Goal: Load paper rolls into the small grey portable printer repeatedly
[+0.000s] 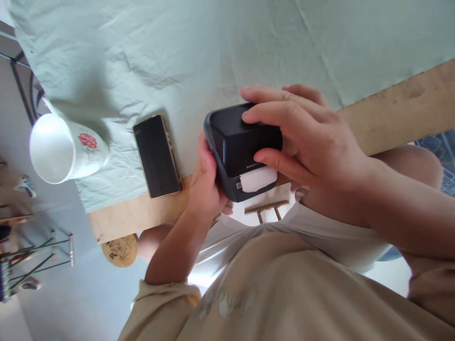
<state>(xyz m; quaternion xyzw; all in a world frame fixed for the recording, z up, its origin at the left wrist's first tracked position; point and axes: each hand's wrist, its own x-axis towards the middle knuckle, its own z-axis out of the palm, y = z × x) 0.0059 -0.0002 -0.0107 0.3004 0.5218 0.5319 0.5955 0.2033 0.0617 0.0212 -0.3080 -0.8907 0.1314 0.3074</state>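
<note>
A small black thermal printer (245,147) is held just above the table's near edge. A white strip of paper (259,180) sticks out of its front. My left hand (206,177) grips the printer from the left side, thumb along its edge and the other fingers mostly hidden underneath. From the right, my right hand (298,128) holds the lid, with fingertips on the top and the thumb on the front face above the paper. To the left of the printer, a smartphone (157,156) with a dark screen lies flat on the cloth.
A white cup (67,147) with a red flower print stands at the table's left end. Wrinkled pale green cloth (199,52) covers the wooden tabletop (401,104), whose bare edge faces me. Below are a round stool seat (120,250) and a green metal rack (39,260).
</note>
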